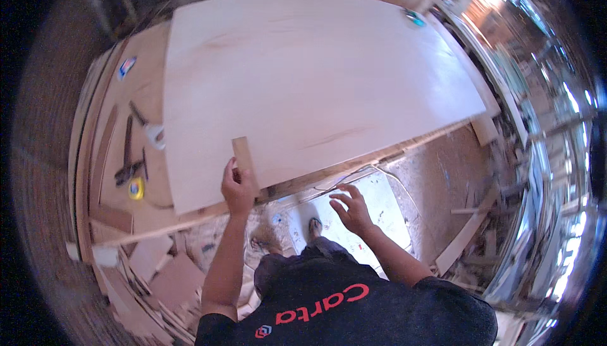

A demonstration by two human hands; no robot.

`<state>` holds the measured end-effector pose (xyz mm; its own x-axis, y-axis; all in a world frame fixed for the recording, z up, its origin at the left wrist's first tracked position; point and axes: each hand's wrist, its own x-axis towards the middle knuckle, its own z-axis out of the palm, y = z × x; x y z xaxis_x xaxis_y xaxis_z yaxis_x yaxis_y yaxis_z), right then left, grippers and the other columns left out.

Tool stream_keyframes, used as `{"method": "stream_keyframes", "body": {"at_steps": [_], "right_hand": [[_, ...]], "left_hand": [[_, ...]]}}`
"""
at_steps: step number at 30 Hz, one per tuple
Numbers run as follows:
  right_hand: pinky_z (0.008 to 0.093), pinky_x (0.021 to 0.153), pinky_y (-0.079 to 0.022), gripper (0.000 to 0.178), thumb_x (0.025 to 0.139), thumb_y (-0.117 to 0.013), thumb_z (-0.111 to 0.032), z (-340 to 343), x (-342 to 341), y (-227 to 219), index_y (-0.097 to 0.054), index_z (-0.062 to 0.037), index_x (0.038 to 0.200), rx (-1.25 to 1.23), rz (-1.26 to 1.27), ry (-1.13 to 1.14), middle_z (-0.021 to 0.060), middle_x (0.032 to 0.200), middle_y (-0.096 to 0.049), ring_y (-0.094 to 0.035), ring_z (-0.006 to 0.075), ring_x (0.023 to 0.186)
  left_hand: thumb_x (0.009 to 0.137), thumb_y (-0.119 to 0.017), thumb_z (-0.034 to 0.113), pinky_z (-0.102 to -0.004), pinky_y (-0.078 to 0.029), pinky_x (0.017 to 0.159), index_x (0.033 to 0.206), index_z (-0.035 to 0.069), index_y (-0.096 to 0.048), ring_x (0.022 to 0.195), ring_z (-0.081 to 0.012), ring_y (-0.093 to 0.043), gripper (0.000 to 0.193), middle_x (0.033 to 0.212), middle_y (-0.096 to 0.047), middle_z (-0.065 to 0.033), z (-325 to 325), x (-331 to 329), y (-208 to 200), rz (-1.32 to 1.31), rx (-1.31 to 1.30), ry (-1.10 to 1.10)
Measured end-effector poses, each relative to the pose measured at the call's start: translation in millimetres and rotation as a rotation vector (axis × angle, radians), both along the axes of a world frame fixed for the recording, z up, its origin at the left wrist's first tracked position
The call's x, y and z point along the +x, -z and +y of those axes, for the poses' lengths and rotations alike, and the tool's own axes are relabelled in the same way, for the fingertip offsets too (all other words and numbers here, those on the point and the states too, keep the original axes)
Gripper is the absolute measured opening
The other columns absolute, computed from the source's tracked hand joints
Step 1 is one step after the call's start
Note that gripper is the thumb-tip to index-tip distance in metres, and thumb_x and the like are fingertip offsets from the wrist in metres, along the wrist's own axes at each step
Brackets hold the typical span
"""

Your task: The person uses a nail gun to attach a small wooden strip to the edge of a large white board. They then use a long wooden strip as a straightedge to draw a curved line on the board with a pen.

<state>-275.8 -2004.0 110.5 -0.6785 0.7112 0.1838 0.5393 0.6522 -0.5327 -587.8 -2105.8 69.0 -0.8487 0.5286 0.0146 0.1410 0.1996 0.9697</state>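
One dark shirt (404,308) at the bottom of the frame; just above it, a sandalled foot (315,226) on a pale sheet (382,210) spread over the floor. Right of lower center, right hand (354,213) loosely spread, fingers half bent, holding nothing, just off the near edge of the surface (145,87). Left of center, left hand (238,191) pinching a flat wood strip (241,148) between thumb and fingers, at the near edge of a large pale board (316,80). Far end of the strip over the board; whether touching it or just above, impossible to say.

At the left of the frame, lying apart from both hands: yellow tape measure (136,188), dark long-handled tool (128,147), pale-ended tool (153,136). Done, as far as shown: board laid flat across most of the surface. Apparently not yet done: release of the strip. Beyond that, hard to judge how much remains.

Farther off, small blue-and-white item (127,68) at upper left, teal item (415,18) on the board's far corner at upper right, then blurred clutter along the frame's top.
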Motion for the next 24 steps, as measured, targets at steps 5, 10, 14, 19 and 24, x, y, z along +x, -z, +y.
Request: {"method": "stream_keyframes", "body": {"at_steps": [5, 10, 14, 19, 24], "right_hand": [[0.0445, 0.093, -0.049, 0.024, 0.090, -0.070, -0.030, -12, 168, 54, -0.073, -0.0087, 0.100, -0.153, -0.039, 0.402, 0.0195, 0.119, -0.060, -0.059, 0.0362, 0.112], [0.0447, 0.088, -0.051, 0.029, 0.084, -0.071, -0.033, -76, 385, 138, -0.074, -0.0047, 0.087, -0.253, -0.201, 1.043, 0.0183, 0.095, -0.069, -0.063, 0.0362, 0.100], [0.0481, 0.077, -0.053, 0.025, 0.074, -0.073, -0.029, -105, 516, 193, -0.071, -0.0050, 0.078, -0.271, -0.394, 1.175, 0.0181, 0.079, -0.071, -0.068, 0.0374, 0.079], [0.0414, 0.066, -0.053, 0.031, 0.066, -0.085, -0.029, -27, 572, 186, -0.069, -0.0042, 0.075, -0.395, 0.004, 1.230, 0.0147, 0.073, -0.068, -0.066, 0.0291, 0.070], [0.0376, 0.077, -0.056, 0.026, 0.082, -0.074, -0.031, 100, 570, 144, -0.073, -0.0069, 0.093, -0.392, 0.035, 1.022, 0.0121, 0.086, -0.074, -0.072, 0.0245, 0.082]], "left_hand": [[0.087, -0.060, 0.012, -0.0399, -0.053, 0.079, 0.125, -0.002, -0.060, 0.089, -0.0317, -0.068, 0.041, 0.100, -0.070, -0.0227, 75, -16, 6, 0.106, -0.286, 0.167], [0.084, -0.069, 0.029, -0.0527, -0.044, 0.092, 0.128, 0.011, -0.062, 0.126, -0.0313, -0.050, 0.049, 0.133, -0.056, -0.0140, 117, 34, -20, 0.727, -0.777, -0.090], [0.083, -0.070, 0.027, -0.0565, -0.037, 0.097, 0.133, 0.013, -0.057, 0.130, -0.0325, -0.046, 0.054, 0.139, -0.050, -0.0123, 140, 122, -21, 1.019, -0.426, -0.190], [0.079, -0.071, 0.021, -0.0552, -0.036, 0.098, 0.123, 0.007, -0.061, 0.124, -0.0340, -0.050, 0.048, 0.129, -0.056, -0.0144, 215, 295, 7, 0.913, -0.288, 0.019], [0.077, -0.072, 0.018, -0.0490, -0.035, 0.096, 0.112, 0.007, -0.066, 0.118, -0.0310, -0.054, 0.038, 0.121, -0.059, -0.0132, 319, 438, -8, 0.917, 0.038, 0.411]]}}
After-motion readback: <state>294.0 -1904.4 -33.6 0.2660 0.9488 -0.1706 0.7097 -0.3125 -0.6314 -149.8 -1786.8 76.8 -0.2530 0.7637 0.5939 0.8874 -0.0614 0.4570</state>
